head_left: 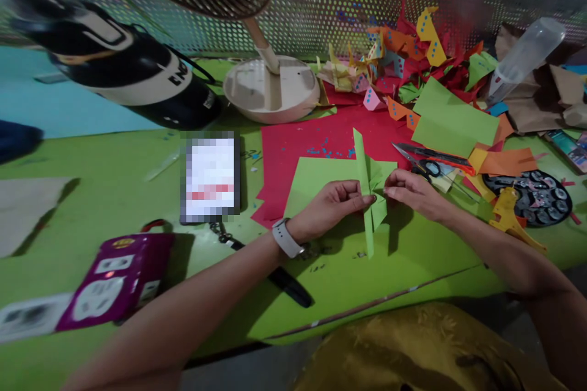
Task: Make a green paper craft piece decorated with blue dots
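A folded green paper piece (369,220), with a long narrow strip and pleated flaps on its right side, is held up over the table. My left hand (339,204), wearing a pale watch on the wrist, pinches it near the middle with thumb and forefinger. At its right edge, the fingertips of my right hand (413,192) close on a flap. Beneath it lie a flat green sheet (316,177) and a red sheet (284,146) scattered with small blue bits. Scissors (424,165) and a cutter knife (444,157) lie just beyond my right hand.
Folded coloured paper figures (398,49) are heaped at the back right, near a clear bottle (527,55). A fan base (273,95) and a black bottle (142,73) stand at the back. To the left are a phone (211,174) and a purple device (119,275). A round tray (532,195) sits right.
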### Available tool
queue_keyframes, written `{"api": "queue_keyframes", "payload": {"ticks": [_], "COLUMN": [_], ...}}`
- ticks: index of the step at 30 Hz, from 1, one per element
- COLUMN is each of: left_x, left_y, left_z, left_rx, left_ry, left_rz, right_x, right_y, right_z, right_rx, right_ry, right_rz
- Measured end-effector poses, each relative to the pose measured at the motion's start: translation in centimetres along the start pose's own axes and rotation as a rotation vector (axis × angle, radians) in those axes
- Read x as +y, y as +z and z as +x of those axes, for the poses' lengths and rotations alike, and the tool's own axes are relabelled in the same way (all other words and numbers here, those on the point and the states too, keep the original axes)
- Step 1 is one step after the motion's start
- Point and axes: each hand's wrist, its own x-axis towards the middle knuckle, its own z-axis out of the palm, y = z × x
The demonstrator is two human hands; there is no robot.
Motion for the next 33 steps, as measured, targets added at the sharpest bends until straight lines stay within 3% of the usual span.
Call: {"api": "queue_keyframes", "payload": {"ticks": [5, 16, 22, 27, 33], "left_x": [-0.4, -0.6, -0.9, -1.2, -0.7], "left_y": [-0.1, 0.2, 0.4, 0.5, -0.5], "left_z": [0.0, 0.0, 0.1, 0.4, 0.7], "left_rx": [-0.055, -0.165, -0.093, 0.046, 0.064], "left_ry": [-0.049, -0.028, -0.022, -0.006, 0.027], "left_rz": [-0.049, 0.109, 0.056, -0.076, -0.136], "right_x": [0.4, 0.5, 0.6, 0.9, 1.3], "right_y": [0.6, 1.0, 0.8, 0.5, 0.2], "right_z": [0.3, 0.1, 0.2, 0.5, 0.5], "right_rx": [-0.017, -0.004, 0.069, 0.183, 0.165], "right_ry": [-0.013, 0.0, 0.028, -0.024, -0.039], "right_rz": [0.152, 0.238, 0.254, 0.265, 0.28]}}
